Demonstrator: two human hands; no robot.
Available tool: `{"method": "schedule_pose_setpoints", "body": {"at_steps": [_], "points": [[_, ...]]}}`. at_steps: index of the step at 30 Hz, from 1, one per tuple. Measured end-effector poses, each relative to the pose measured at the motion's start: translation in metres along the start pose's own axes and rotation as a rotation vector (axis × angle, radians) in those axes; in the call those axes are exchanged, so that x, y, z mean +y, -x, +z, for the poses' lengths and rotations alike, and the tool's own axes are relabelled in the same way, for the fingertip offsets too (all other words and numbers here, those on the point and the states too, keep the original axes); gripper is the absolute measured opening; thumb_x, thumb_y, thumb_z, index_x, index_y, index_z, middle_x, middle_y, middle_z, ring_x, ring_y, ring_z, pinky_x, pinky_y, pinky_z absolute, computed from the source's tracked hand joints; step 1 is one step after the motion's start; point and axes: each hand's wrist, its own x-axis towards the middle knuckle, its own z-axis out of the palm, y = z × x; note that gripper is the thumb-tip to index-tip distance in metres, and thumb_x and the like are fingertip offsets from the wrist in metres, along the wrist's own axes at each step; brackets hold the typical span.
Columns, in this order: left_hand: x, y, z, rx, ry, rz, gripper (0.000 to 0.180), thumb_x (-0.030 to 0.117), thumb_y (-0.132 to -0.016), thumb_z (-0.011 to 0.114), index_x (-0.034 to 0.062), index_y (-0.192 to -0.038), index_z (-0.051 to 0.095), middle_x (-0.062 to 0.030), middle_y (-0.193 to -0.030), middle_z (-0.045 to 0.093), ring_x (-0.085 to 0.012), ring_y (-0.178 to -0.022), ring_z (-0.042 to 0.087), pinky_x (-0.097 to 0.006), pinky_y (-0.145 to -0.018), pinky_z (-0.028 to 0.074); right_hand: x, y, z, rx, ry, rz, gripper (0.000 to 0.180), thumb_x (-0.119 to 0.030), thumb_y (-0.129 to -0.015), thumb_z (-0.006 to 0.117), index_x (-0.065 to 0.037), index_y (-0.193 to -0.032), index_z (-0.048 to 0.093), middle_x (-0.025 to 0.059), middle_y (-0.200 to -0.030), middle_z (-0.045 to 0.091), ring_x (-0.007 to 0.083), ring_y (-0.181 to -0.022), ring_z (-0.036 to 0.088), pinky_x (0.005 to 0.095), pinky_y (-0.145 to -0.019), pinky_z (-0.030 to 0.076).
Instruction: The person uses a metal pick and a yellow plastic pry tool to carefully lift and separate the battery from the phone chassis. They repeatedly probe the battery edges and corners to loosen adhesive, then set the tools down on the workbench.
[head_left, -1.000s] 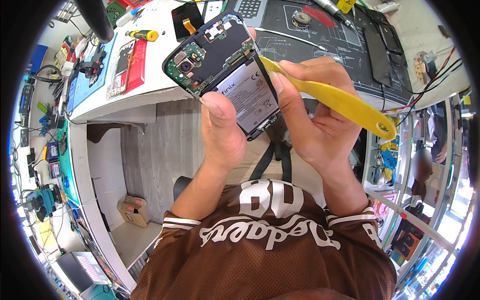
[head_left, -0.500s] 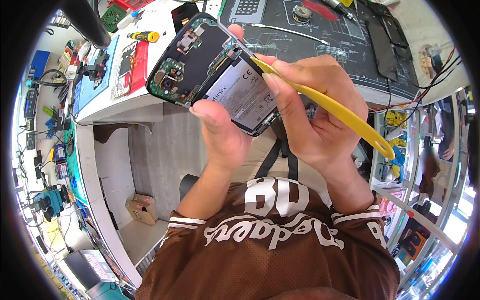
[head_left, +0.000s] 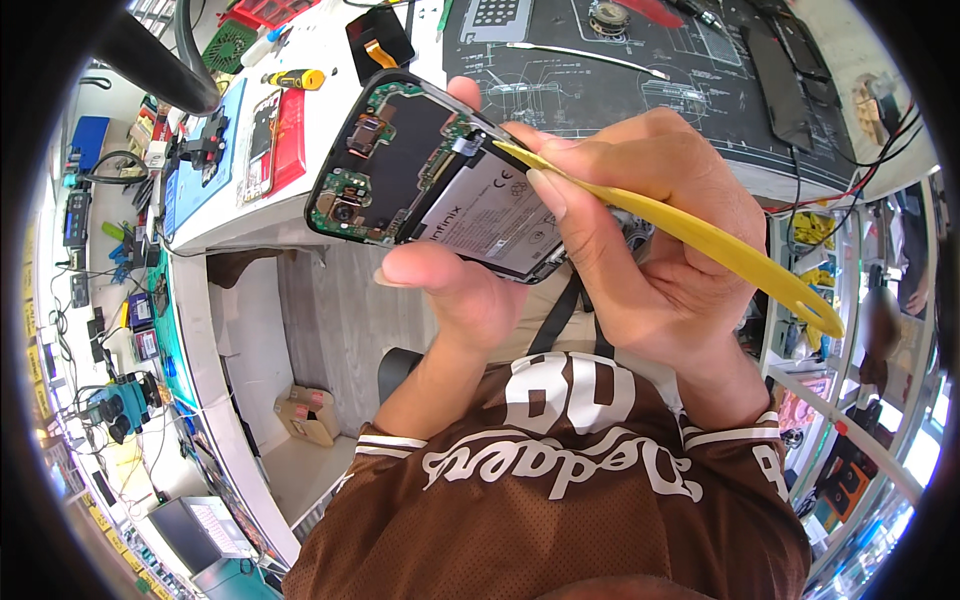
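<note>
While hands [head_left: 470, 300] hold phone [head_left: 440, 180] edges (and yellow tool [head_left: 692, 224]), floor space [head_left: 340, 310] shows below.

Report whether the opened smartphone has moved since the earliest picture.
Yes: the opened smartphone has swung its rear camera down the view, toward the white desk's front edge.

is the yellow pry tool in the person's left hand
No, the right hand pinches the yellow pry tool, while the left hand holds the opened phone.
</note>
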Motion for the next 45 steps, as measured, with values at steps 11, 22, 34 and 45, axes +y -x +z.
{"method": "schedule_pose_setpoints", "body": {"at_steps": [11,22,34,45], "points": [[-0.006,-0.003,-0.004,-0.13,0.115,0.056,0.111,0.087,-0.086,0.041,0.005,-0.159,0.029,-0.0209,-0.131,0.063,-0.0245,-0.116,0.063,-0.039,-0.101,0.051,0.002,0.004,-0.002,0.03,0.01,0.008,0.023,0.014,-0.083,0.073,0.003,-0.104,0.07,0.0099,-0.086,0.069,0.0127,-0.073,0.06,0.024,-0.065,0.048],[0.014,0.006,0.014,0.03,-0.254,-0.167,0.127,0.086,-0.07,0.062,0.0111,-0.163,0.017,-0.0126,-0.134,0.061,-0.0229,-0.121,0.061,-0.04,-0.104,0.051,0.007,0.002,0.006,0.098,0.001,-0.077,0.024,0.014,-0.082,0.075,0.002,-0.103,0.072,0.0108,-0.084,0.069,0.0158,-0.07,0.062,0.0259,-0.062,0.049],[0.02,0.0,0.009,-0.037,-0.401,-0.11,0.112,0.08,-0.083,0.059,0.0076,-0.161,0.024,-0.0137,-0.129,0.063,-0.0175,-0.115,0.06,-0.036,-0.101,0.048,0.009,-0.011,0.003,0.026,-0.034,-0.085,0.02,0.012,-0.083,0.072,0.004,-0.101,0.072,0.0125,-0.088,0.072,0.0152,-0.073,0.065,0.0251,-0.066,0.05],[0.022,-0.014,-0.009,-0.038,0.175,-0.28,0.117,0.091,-0.082,0.04,0.0041,-0.158,0.025,-0.018,-0.119,0.067,-0.0294,-0.098,0.074,-0.044,-0.085,0.063,0.008,-0.025,-0.038,-0.115,-0.648,0.568,0.025,-0.015,-0.1,0.068,0.005,-0.114,0.066,0.0068,-0.093,0.067,0.0124,-0.079,0.062,0.0249,-0.067,0.049]]}}
